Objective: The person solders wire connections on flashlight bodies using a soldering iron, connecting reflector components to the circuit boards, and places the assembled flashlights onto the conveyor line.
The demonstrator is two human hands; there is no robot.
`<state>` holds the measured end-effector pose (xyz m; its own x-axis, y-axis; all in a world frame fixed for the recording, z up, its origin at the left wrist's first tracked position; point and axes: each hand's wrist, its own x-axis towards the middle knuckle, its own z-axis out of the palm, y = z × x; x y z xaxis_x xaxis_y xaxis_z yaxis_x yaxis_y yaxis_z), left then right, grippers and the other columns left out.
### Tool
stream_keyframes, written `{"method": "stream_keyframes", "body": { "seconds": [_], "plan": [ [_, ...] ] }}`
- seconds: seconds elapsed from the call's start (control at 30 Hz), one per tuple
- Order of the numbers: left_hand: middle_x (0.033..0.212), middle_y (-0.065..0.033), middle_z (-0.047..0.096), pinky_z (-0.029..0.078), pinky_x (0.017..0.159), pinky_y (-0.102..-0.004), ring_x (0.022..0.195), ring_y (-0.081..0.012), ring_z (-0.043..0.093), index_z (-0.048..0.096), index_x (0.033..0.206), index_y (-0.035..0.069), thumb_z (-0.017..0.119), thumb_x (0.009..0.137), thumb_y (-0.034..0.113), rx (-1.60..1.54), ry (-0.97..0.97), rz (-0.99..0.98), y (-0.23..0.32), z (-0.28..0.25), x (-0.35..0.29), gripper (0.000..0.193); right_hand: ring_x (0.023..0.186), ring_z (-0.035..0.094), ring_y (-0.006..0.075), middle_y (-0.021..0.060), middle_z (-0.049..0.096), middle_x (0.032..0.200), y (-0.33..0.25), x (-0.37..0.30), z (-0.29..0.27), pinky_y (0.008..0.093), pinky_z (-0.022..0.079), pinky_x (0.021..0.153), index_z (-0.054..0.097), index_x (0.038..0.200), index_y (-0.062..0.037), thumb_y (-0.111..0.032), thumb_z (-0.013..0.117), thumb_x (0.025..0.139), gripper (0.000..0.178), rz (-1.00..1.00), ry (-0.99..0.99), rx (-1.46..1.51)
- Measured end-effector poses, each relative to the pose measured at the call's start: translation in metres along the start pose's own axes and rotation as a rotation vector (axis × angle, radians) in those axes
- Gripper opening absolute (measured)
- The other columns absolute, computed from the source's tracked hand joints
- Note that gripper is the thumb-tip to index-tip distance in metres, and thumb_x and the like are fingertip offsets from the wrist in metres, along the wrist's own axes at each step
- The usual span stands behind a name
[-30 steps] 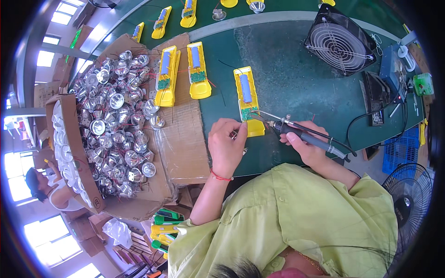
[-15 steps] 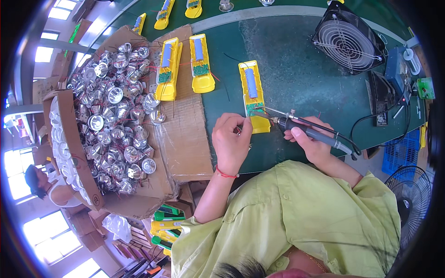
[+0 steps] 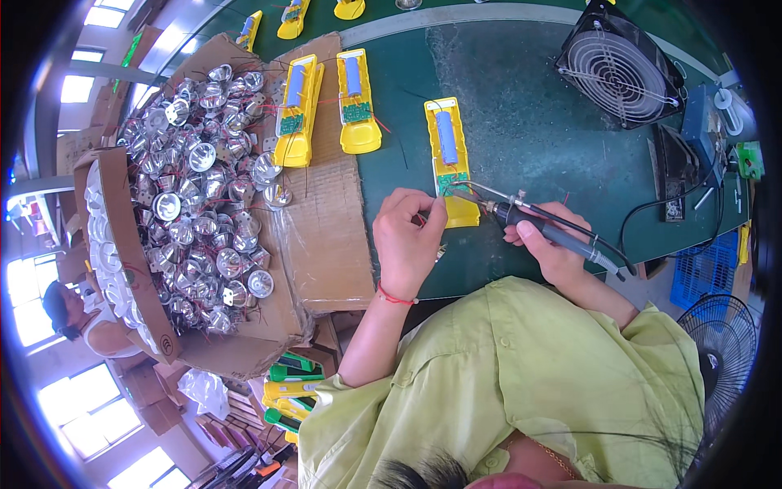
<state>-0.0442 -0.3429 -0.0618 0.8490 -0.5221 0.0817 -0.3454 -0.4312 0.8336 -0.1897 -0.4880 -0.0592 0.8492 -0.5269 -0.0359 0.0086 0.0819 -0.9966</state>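
The green bench (image 3: 521, 114) carries everything. At its left end sits a carton (image 3: 330, 244), heaped with shiny reflectors (image 3: 201, 157); two similar yellow shells (image 3: 361, 140) rest on its flap. A black fan (image 3: 615, 69) stands toward the far right corner.

Near the middle of the bench's near edge lies the shell (image 3: 463, 215) between the hands: long, narrow, bright yellow and open-faced, its broad, smooth end toward that edge, with a pale strip along its left inside wall. A blue cell (image 3: 445, 138) fills its farther half. Below that sits a small green board (image 3: 450, 182), and a thin dark wire curls off the far end.

The right hand (image 3: 555, 254) is wrapped around the grey-handled iron (image 3: 562, 236), its tip at the board. The left hand (image 3: 407, 240) has thumb and forefinger pinched beside the board; what they grip, if anything, I cannot tell.
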Motion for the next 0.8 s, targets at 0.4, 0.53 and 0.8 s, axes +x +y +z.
{"method": "stream_keyframes", "body": {
  "seconds": [0.4,0.53,0.8],
  "plan": [
    [0.075,-0.0082,0.059,0.043,0.055,-0.0236,0.06,-0.0102,0.053,0.062,0.074,-0.004,0.065,0.078,0.006,0.003,-0.037,-0.053,0.002,-0.001,0.002,0.011,0.078,0.065,0.0207,0.0169,0.063,0.089,0.001,-0.007,-0.009,0.0323,0.056,0.071,0.054,0.103,0.007,-0.007,0.059,0.085,0.023,-0.035,0.105,0.13],
    [0.076,-0.0083,0.059,0.044,0.056,-0.0243,0.06,-0.0106,0.054,0.062,0.073,-0.004,0.065,0.078,0.006,-0.02,-0.041,-0.094,0.005,-0.001,0.001,0.012,0.077,0.065,0.0205,0.017,0.063,0.089,0.003,-0.01,-0.014,0.0324,0.056,0.071,0.054,0.102,0.0069,-0.008,0.059,0.085,0.023,-0.03,0.11,0.135],
    [0.114,-0.016,0.049,0.049,0.07,-0.0273,0.097,-0.022,0.055,0.05,0.116,0.005,0.075,0.067,0.008,0.202,-0.088,0.331,0.008,-0.018,-0.01,0.056,0.076,0.065,0.0203,0.0168,0.063,0.089,0.005,-0.013,-0.024,0.0315,0.056,0.069,0.053,0.103,0.0066,-0.008,0.059,0.085,0.024,-0.056,0.137,0.134]
  ]
}}
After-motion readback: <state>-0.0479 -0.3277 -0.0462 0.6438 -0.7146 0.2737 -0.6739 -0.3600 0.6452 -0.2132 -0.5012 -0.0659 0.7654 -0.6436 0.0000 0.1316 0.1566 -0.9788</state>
